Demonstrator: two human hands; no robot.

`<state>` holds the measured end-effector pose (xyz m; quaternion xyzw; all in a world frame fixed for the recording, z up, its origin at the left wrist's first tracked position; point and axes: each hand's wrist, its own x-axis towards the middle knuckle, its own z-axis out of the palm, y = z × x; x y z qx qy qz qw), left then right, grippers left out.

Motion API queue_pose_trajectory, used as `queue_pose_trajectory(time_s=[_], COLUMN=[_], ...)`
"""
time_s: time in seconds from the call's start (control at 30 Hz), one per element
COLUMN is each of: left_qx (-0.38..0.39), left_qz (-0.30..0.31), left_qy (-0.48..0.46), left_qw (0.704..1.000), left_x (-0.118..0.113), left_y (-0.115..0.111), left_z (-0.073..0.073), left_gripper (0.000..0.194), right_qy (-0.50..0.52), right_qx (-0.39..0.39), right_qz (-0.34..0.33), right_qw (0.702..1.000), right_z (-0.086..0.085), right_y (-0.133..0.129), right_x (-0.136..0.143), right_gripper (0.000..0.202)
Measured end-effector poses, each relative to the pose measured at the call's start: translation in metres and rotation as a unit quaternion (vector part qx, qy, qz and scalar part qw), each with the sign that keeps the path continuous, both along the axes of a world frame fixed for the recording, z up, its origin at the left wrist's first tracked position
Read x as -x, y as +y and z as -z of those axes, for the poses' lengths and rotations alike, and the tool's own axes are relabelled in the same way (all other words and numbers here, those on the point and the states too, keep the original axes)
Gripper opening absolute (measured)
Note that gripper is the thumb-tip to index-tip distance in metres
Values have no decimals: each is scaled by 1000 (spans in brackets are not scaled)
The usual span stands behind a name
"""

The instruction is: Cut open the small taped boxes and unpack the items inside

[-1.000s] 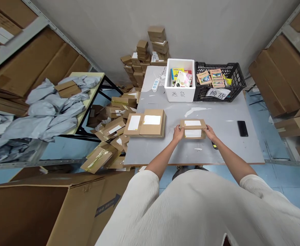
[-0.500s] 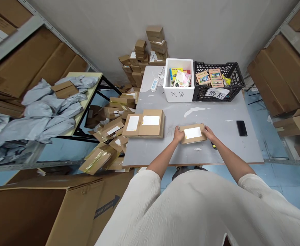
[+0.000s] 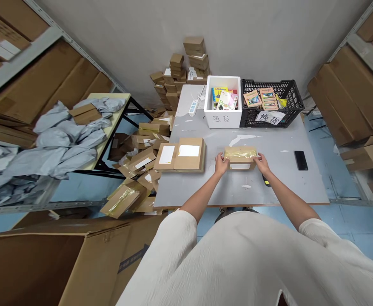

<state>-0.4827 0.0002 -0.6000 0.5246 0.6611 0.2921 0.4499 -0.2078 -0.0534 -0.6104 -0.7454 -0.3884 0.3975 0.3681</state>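
A small cardboard box (image 3: 241, 160) is held between my two hands above the grey table (image 3: 202, 191). Shiny yellowish tape covers its upper face, and a white label shows on the side toward me. My left hand (image 3: 221, 163) grips the box's left end, and my right hand (image 3: 261, 163) grips its right end. Just below my right hand lies a black and yellow tool (image 3: 266, 181), partly hidden by the wrist. Left of my hands, two labelled cardboard boxes (image 3: 189, 157) sit side by side on the table.
At the table's back stand a white foam bin (image 3: 223, 119) with books and a black crate (image 3: 296, 104) with packs. A phone (image 3: 300, 160) lies at the right and a power strip (image 3: 193, 108) at the back left. Taped boxes (image 3: 125, 197) are heaped left of the table.
The box has been tipped over in my hands: its labelled face has turned down toward me and the taped face now shows on top. Both hands still hold its ends.
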Motion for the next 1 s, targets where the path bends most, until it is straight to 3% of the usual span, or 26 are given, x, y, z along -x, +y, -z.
queue_pose_trajectory(time_s=[0.17,0.3,0.43,0.57,0.63,0.73,0.8,0.9,1.0], left_qx=[0,-22,-22,-7,7,-5,-84,-207,-228], left_qz=[28,33,43,74,101,94,104,170,174], left_qy=[23,7,-15,-33,-14,34,43,16,58], left_qw=[999,999,999,997,995,995,990,963,956], left_x=[5,6,-2,-22,-34,-51,-61,-66,-56], left_y=[-17,-22,-18,-3,9,24,27,23,14], left_z=[13,17,17,14,8,-8,-23,-42,-51], left_gripper=[58,62,67,69,67,59,53,53,46], right_qy=[-18,-7,-14,-84,-113,-125,-109,-56,-56], right_qx=[44,15,-3,-66,-97,-133,-160,-188,-194], right_qz=[-6,-17,9,67,57,16,-15,-70,-71], right_qw=[999,1000,1000,992,987,983,981,978,977], right_z=[14,16,6,-17,-29,-42,-47,-49,-47], right_y=[-16,-22,-16,-3,3,9,12,14,16], right_x=[-5,-1,-1,-14,-19,-12,0,20,33], right_gripper=[60,45,47,48,47,46,45,44,42])
